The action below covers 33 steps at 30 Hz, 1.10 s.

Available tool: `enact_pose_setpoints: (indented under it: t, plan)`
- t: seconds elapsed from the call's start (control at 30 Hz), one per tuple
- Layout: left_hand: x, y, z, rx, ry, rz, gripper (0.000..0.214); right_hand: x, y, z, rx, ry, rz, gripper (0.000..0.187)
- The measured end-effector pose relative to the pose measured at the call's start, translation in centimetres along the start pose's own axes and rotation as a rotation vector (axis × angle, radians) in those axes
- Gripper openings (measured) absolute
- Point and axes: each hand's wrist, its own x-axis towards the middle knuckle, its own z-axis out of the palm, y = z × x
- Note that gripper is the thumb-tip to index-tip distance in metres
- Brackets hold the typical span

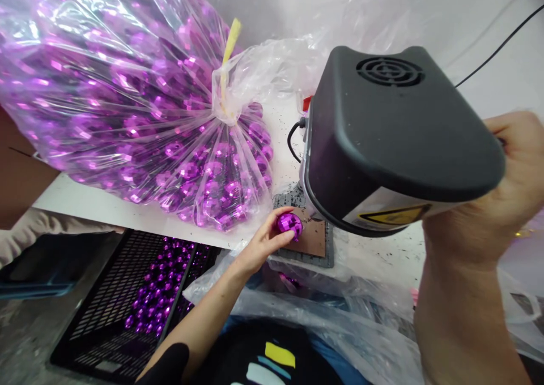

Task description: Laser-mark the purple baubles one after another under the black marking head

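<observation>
My left hand (266, 240) pinches a small purple mirror ball (289, 225) and holds it on the brown pad (314, 239) of a grey base plate. Above it hangs the black head of a bench machine (382, 130) with a vent on top. My right hand (505, 187) is raised at the machine's right side, its fingers curled round something hidden behind the black cover.
A big clear bag (127, 90) full of purple mirror balls, tied with a yellow strip, lies on the white table (97, 206). A black crate (140, 300) with more purple balls sits on the floor below. Loose clear plastic (323, 317) lies across my lap. Black cables run behind the machine.
</observation>
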Motion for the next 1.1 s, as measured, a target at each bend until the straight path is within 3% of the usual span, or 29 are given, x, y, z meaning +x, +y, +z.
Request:
enact_pose_setpoints:
  t: [0.13,0.23,0.53,0.6,0.8,1.1]
  plan:
    - [1.7,-2.5,0.4,0.198,0.101,0.121,0.051,-0.1,0.0,0.0,-0.006,0.002,-0.002,0.031]
    - [2.4,-3.5,0.6,0.376,0.091,0.216,0.055,-0.2,0.1,0.0,-0.002,-0.005,-0.009,0.032]
    - [2.1,-3.9,1.8,0.736,0.038,0.505,0.044,-0.3,0.1,-0.1,-0.024,-0.012,-0.030,0.030]
    - [2.1,-3.8,2.3,0.744,0.042,0.495,0.042,-0.2,0.0,-0.1,-0.021,-0.011,-0.024,0.030]
    - [2.5,-3.7,3.2,0.711,0.097,0.280,0.040,-0.1,0.1,0.1,-0.006,-0.003,-0.030,0.028]
    - [2.3,-4.4,2.7,0.839,0.061,0.383,0.040,-0.1,0.0,0.1,0.003,0.012,-0.033,0.029]
